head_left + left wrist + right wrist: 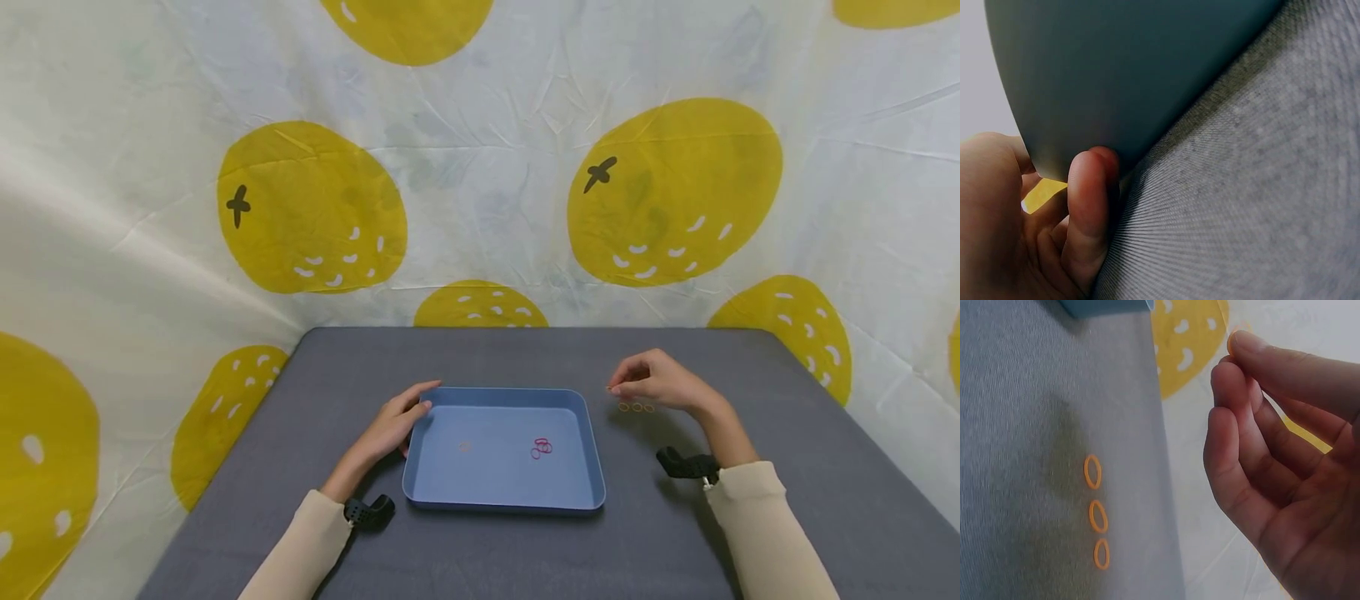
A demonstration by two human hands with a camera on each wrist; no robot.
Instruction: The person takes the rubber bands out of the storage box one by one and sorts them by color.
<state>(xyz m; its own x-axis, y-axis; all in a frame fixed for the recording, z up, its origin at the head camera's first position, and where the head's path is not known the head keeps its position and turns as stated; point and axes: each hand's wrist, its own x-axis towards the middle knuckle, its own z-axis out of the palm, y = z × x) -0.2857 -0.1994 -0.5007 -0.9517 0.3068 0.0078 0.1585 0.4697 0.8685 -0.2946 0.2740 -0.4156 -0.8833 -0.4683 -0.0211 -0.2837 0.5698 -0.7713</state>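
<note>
Gray table (pixel 495 558), lower frame. Blue tray (pixel 487 483) at lower center, long axis left to right. Left hand (pixel 392 423) grips its upper left corner, thumb over rim. Right hand (pixel 667 385), right of tray: thumb and fingertip together, pinching an orange band (pixel 1230 345) (mostly hidden, can't tell its axis). Three orange bands (pixel 1092 516) in a row just below; red bands (pixel 543 447) in tray's right half.

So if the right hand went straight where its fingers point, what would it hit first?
The right hand would probably meet the blue tray first, though it might pass above; its height is unclear.
</note>
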